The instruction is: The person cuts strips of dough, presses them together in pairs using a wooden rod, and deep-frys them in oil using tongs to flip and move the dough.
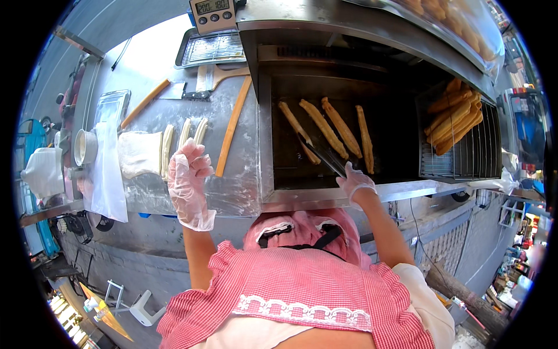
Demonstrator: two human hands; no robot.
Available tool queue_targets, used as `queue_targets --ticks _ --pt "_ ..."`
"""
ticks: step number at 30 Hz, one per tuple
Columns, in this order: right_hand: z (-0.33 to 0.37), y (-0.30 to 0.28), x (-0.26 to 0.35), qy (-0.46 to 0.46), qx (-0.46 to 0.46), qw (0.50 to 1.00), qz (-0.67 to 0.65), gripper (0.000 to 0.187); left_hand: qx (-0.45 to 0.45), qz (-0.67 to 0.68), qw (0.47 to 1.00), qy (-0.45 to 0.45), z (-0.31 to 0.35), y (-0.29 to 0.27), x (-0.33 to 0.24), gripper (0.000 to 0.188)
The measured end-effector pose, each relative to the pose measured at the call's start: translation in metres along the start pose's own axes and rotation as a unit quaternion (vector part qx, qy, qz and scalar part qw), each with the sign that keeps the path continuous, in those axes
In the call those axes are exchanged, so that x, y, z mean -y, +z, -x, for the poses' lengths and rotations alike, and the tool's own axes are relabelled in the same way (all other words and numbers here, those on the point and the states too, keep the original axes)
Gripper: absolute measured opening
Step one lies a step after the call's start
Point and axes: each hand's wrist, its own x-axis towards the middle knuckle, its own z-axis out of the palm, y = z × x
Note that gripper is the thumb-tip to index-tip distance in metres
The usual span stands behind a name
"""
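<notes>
Showing four browned sticks [323, 129] in the dark pan of the fryer [325, 195], lying apart and roughly lengthwise. Reaching over the leftmost stick's lower half with black tongs [330, 160]; cannot tell whether pinching it or only touching. Gripping the tongs' near end in the gloved right hand [357, 186], closed around it just over the near rim, with the forearm slanting in from the lower right. Holding the gloved left hand [190, 181] above the worktop [235, 189], loosely open, with fingers slightly bent and pointing away from the body. Counting three pale strips [168, 145] beside that hand, partly hidden by it, and one dough slab [140, 154] to their left. Adding two wooden rods [233, 127], one bowl [86, 148], one wire-racked tray [212, 47] and one timer [213, 15] farther out. Heaping more fried sticks [453, 119], too overlapped to count, in one wire basket [465, 168] at the fryer's right.
</notes>
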Motion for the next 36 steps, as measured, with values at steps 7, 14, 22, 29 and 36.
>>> queue_targets --ticks 7,14,22,29,36 --pt "0.013 -0.022 -0.014 0.031 -0.002 1.0 0.003 0.081 -0.002 -0.001 1.0 -0.019 -0.01 -0.009 -0.001 0.042" --pt "0.012 0.004 0.006 0.058 0.014 0.998 0.0 0.085 0.019 -0.01 1.0 -0.018 -0.022 -0.005 -0.001 0.042" --pt "0.058 -0.028 -0.042 0.115 -0.004 0.993 0.003 0.088 0.047 -0.009 0.998 -0.041 -0.039 -0.006 0.008 0.043" --pt "0.029 -0.11 -0.107 0.16 -0.044 0.984 0.057 0.09 0.031 -0.017 0.999 -0.034 -0.03 -0.002 0.009 0.042" --pt "-0.057 -0.137 -0.049 0.036 -0.033 0.996 0.08 0.07 -0.033 -0.011 0.999 -0.009 0.006 0.001 0.004 0.043"
